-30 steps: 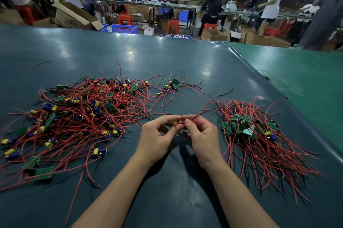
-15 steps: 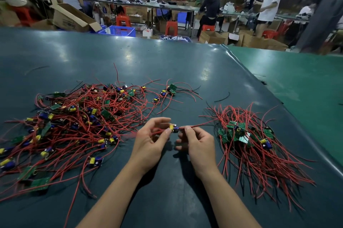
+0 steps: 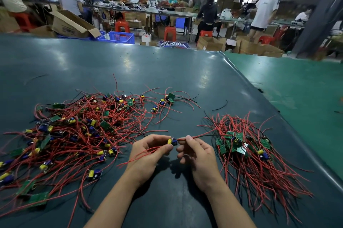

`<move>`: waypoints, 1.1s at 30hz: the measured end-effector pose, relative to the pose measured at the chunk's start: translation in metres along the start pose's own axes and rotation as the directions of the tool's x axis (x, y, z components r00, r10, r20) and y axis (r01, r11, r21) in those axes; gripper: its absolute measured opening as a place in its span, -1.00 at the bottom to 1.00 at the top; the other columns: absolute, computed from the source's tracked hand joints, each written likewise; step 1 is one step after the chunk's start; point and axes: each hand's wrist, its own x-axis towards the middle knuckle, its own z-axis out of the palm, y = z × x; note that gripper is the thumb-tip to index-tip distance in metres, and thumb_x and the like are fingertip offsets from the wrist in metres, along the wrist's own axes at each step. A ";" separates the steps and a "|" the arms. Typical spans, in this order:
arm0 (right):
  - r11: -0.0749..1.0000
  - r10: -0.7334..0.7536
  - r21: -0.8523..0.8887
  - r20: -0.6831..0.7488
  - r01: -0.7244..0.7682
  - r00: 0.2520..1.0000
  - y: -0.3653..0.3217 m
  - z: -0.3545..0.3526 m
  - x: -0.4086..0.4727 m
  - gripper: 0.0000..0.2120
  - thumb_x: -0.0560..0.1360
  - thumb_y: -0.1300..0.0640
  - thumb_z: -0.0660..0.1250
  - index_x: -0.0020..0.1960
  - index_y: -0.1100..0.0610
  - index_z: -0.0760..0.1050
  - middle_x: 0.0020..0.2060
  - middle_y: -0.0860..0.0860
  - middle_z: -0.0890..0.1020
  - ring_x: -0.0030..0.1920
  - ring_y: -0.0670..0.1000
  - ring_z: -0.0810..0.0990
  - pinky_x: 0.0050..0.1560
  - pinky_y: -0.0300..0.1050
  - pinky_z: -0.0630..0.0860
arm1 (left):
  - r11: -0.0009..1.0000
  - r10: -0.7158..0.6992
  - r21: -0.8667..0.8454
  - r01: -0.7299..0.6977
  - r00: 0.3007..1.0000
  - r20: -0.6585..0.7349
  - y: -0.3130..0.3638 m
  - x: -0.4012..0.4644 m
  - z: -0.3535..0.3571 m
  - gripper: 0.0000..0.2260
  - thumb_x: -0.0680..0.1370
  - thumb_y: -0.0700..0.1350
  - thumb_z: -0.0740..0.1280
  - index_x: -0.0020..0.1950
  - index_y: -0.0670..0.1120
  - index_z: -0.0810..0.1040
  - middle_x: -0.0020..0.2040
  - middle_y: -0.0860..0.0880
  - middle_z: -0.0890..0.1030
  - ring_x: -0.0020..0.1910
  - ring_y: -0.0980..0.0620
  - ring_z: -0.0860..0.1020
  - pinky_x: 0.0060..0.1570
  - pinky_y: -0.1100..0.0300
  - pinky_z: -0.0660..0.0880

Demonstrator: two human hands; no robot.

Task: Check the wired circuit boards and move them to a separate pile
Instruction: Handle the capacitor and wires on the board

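A small circuit board with a yellow and blue part [image 3: 172, 141] and thin red wires sits in the air between two hands, just above the smooth, shiny dark green tabletop [image 3: 167, 71]. The left hand [image 3: 148, 151] has its fingers [image 3: 168, 147] curled, and they pinch the small board from the left side. Some red wires [image 3: 141, 155] run back across this hand's palm. The right hand [image 3: 196, 155] pinches the bendy red wire that comes out of the board's right side, with its fingers [image 3: 188, 139] clamped together on it. The other fingers of this hand are curled in. Both bare forearms reach up from the bottom of the view, and the hands almost touch.

To the left lies a big, messy pile of green boards with long red wires [image 3: 74, 134], spread wide and flat. To the right lies a smaller, tighter pile of flat green boards with red wires [image 3: 241, 146], and its wires fan out like hair. A short black wire [image 3: 220, 106] lies alone on the tabletop behind the piles.
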 end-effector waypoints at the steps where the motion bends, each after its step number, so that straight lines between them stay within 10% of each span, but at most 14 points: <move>1: 0.999 0.029 0.031 0.014 -0.029 0.999 -0.002 -0.001 0.000 -0.81 0.46 0.17 0.33 -0.25 0.23 0.63 -0.41 0.17 0.58 -0.47 0.01 0.52 -0.51 -0.24 0.42 | 1.000 -0.007 0.006 0.007 1.000 0.012 0.001 0.000 0.000 -0.82 0.42 -0.35 0.48 -0.04 -0.13 0.69 -0.16 -0.08 0.72 -0.21 0.05 0.67 -0.17 0.26 0.57; 8: 0.999 -0.042 -0.026 -0.123 0.039 0.992 0.003 -0.001 0.006 -0.73 0.55 0.20 0.36 -0.33 0.13 0.62 -0.42 0.08 0.57 -0.49 -0.04 0.48 -0.55 -0.25 0.38 | 0.999 -0.040 0.000 0.040 0.999 -0.015 0.003 0.001 0.000 -0.82 0.41 -0.33 0.49 -0.05 -0.12 0.70 -0.15 -0.07 0.72 -0.17 0.03 0.68 -0.14 0.27 0.58; 15: 0.951 0.136 0.289 -0.058 -0.114 0.989 -0.002 -0.009 0.009 -0.71 0.44 0.13 0.29 -0.40 0.20 0.62 -0.51 0.07 0.49 -0.55 -0.05 0.42 -0.57 -0.28 0.29 | 0.998 -0.060 -0.004 0.060 0.998 0.024 0.003 -0.002 0.002 -0.82 0.40 -0.34 0.50 -0.06 -0.12 0.71 -0.16 -0.11 0.72 -0.22 0.03 0.66 -0.13 0.24 0.59; 21: 0.991 -0.113 0.035 -0.271 0.128 0.956 -0.005 -0.011 0.011 -0.75 0.59 0.20 0.28 -0.25 0.20 0.57 -0.50 -0.01 0.49 -0.57 -0.10 0.37 -0.62 -0.32 0.21 | 0.998 -0.057 -0.031 0.054 0.996 -0.072 0.001 0.000 -0.001 -0.82 0.41 -0.35 0.48 -0.07 -0.12 0.70 -0.17 -0.09 0.72 -0.26 0.05 0.65 -0.18 0.29 0.56; 28: 0.921 0.105 0.389 -0.202 -0.019 0.974 -0.012 -0.016 0.009 -0.66 0.62 0.13 0.19 -0.30 0.20 0.44 -0.57 0.00 0.34 -0.65 -0.11 0.23 -0.68 -0.35 0.09 | 0.998 -0.059 0.011 0.060 0.998 -0.016 0.003 -0.002 0.003 -0.82 0.40 -0.35 0.49 -0.06 -0.13 0.71 -0.17 -0.08 0.72 -0.24 0.04 0.67 -0.19 0.30 0.56; 33: 0.975 -0.078 0.176 -0.318 0.139 0.945 -0.014 -0.019 0.010 -0.74 0.61 0.14 0.27 -0.20 0.23 0.56 -0.50 -0.02 0.50 -0.59 -0.13 0.34 -0.63 -0.33 0.20 | 0.999 -0.046 0.005 0.046 0.996 -0.075 0.002 -0.003 0.002 -0.82 0.41 -0.35 0.49 -0.04 -0.14 0.70 -0.16 -0.08 0.72 -0.24 0.03 0.67 -0.16 0.28 0.58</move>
